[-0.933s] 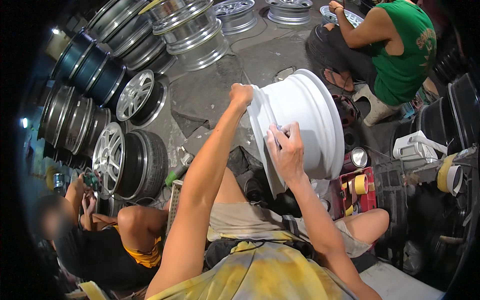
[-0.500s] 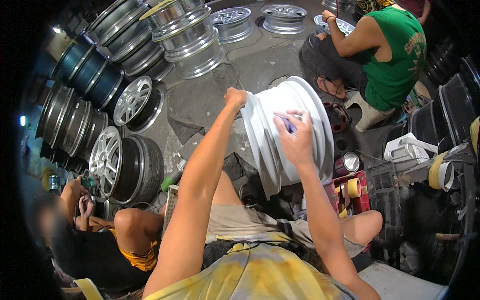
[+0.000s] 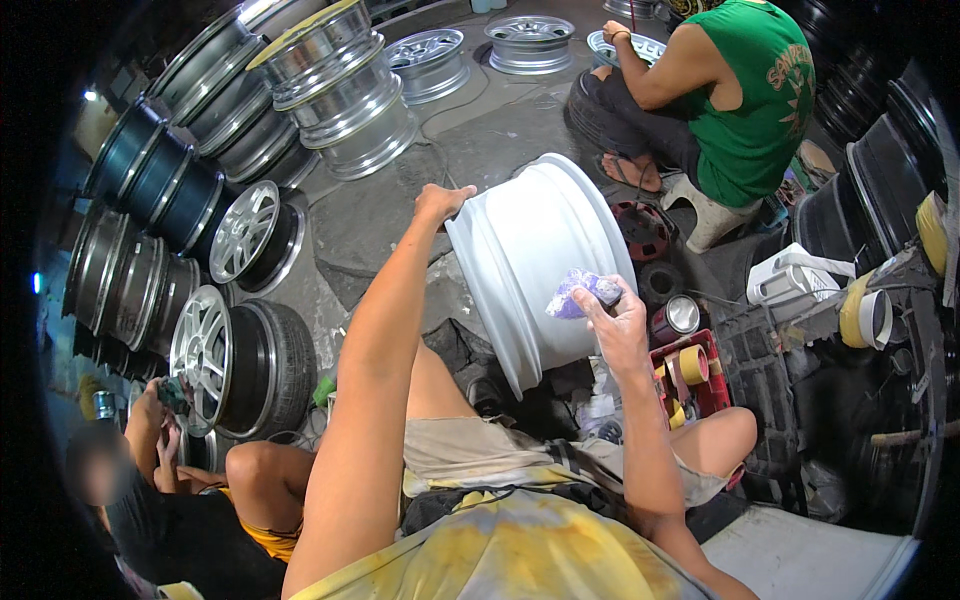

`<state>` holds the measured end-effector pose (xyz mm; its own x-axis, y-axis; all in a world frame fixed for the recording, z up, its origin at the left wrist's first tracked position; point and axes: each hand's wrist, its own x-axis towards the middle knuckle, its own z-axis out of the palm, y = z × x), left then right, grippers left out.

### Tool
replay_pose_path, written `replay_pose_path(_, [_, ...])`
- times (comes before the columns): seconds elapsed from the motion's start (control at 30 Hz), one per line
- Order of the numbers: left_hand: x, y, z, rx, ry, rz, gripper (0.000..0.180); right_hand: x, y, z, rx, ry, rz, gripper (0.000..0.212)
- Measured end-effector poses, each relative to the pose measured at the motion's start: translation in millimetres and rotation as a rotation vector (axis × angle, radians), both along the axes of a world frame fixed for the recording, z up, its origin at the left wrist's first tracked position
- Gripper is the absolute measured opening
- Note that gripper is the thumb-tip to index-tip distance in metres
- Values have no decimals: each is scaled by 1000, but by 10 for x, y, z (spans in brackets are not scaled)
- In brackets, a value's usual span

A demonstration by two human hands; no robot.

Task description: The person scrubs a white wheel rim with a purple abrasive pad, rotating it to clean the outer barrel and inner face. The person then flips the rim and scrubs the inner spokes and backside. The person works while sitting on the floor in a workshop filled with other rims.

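A white wheel rim stands tilted in front of me, its barrel facing up toward me. My left hand is closed over the rim's upper left edge. Between the thumb and fingers of my right hand is a crumpled piece of purple sandpaper, dusted with white. It is at the lower right part of the barrel; whether it touches the surface I cannot tell.
On the right are a red crate with tape rolls, a can and a white plastic jug. Stacked rims and a tyre stand left. One co-worker in a green shirt sits ahead; another person sits at left.
My right hand has come down toward me with the sandpaper, from the middle of the barrel to its lower right. The rim looks turned, and my left hand still grips its edge.
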<state>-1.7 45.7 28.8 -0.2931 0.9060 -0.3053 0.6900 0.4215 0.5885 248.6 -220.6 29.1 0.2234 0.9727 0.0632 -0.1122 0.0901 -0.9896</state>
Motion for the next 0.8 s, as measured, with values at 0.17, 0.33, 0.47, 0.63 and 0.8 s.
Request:
replay_pose_path(0.17, [-48,26,-45,-22,-45,14,74,43,19,-17,51,-37,97,18])
replay_pose_path(0.33, [-22,-13,-43,-16,-9,9,73,-116,-26,128,133,184,254,20])
replay_pose_path(0.47, [-5,-48,-39,3,-10,-1,75,-216,25,15,71,-358,238,20])
replay_pose_path(0.63, [16,-52,-49,10,5,22,77,-559,160,72,443,-722,55,21])
replay_pose_path(0.8, [-57,-42,-117,30,-45,-11,83,-766,237,-33,470,-849,8,25])
